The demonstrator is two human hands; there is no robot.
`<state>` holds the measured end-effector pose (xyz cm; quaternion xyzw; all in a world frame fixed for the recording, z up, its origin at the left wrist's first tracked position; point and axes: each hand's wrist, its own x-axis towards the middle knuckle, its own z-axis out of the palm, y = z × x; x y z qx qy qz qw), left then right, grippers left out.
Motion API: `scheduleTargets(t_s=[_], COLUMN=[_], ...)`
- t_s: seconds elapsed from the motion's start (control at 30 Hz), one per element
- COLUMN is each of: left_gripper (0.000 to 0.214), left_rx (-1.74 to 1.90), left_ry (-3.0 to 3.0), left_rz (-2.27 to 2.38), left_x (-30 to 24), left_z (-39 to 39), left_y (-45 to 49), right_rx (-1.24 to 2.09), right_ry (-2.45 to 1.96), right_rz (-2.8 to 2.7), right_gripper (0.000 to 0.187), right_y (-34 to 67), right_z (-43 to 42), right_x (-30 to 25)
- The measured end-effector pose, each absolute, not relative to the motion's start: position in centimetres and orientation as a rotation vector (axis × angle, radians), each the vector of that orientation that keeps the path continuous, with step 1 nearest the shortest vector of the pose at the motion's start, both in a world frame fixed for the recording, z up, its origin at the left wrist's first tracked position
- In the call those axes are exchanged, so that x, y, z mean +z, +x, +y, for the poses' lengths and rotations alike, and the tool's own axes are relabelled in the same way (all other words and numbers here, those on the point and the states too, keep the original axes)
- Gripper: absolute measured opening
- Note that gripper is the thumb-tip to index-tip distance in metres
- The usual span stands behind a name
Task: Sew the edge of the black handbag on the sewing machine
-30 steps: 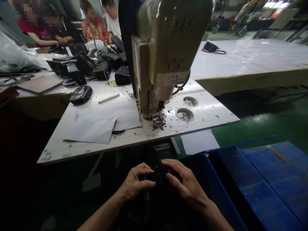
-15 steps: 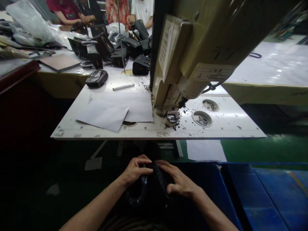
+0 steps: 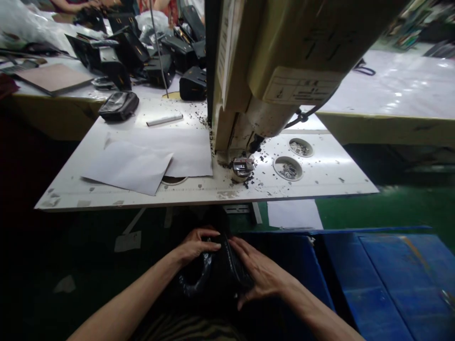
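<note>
Low in the near middle of the view, below the near edge of the white table [image 3: 106, 199], both hands grip a glossy black bag [image 3: 213, 277] held over the person's lap. The left hand [image 3: 194, 244] curls over the bag's upper left edge, fingers bent and closed on the material; the right hand [image 3: 258, 274] lies flatter against the bag's right side, fingers spread and pressing on it. The bag itself is dark and hard to make out against the shadow, so its exact shape cannot be told. Just to the right of the hands sits a blue bin [image 3: 391, 279] on the green floor [image 3: 391, 208]. On the table above, a large beige machine [image 3: 270, 61] rises from the middle, its metal foot [image 3: 242, 166] standing near the table's near edge amid scattered black scraps. Two round holes [image 3: 287, 168] filled with scraps lie to the right of the foot. To the left, white paper sheets [image 3: 131, 166] overlap on the tabletop, with a small white stick [image 3: 164, 119] and a black pouch [image 3: 119, 105] farther back. At the far left, many more black bags [image 3: 117, 47] crowd another table. A further pale table [image 3: 401, 90] stretches away at the far right.
</note>
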<state>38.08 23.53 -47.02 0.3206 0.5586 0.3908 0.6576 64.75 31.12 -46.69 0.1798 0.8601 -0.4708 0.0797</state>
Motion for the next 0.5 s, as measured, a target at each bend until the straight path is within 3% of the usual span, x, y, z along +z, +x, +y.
scheduleTargets(t_s=[0.23, 0.37, 0.5], left_gripper=[0.057, 0.059, 0.060], left_rx=[0.731, 0.785, 0.871], left_ry=[0.780, 0.723, 0.630], left_rz=[1.255, 1.290, 1.335], left_x=[-44.9, -44.2, -42.5], left_z=[23.3, 22.7, 22.9], left_y=[35.8, 36.1, 36.5], right_rx=[-1.419, -1.526, -1.745], right_ry=[0.547, 0.665, 0.783], right_rz=[2.682, 2.696, 2.707], right_gripper=[0.152, 0.150, 0.130], right_y=[63.5, 63.2, 62.0], right_z=[31.4, 30.5, 29.4], right_x=[-47.0, -46.6, -45.6])
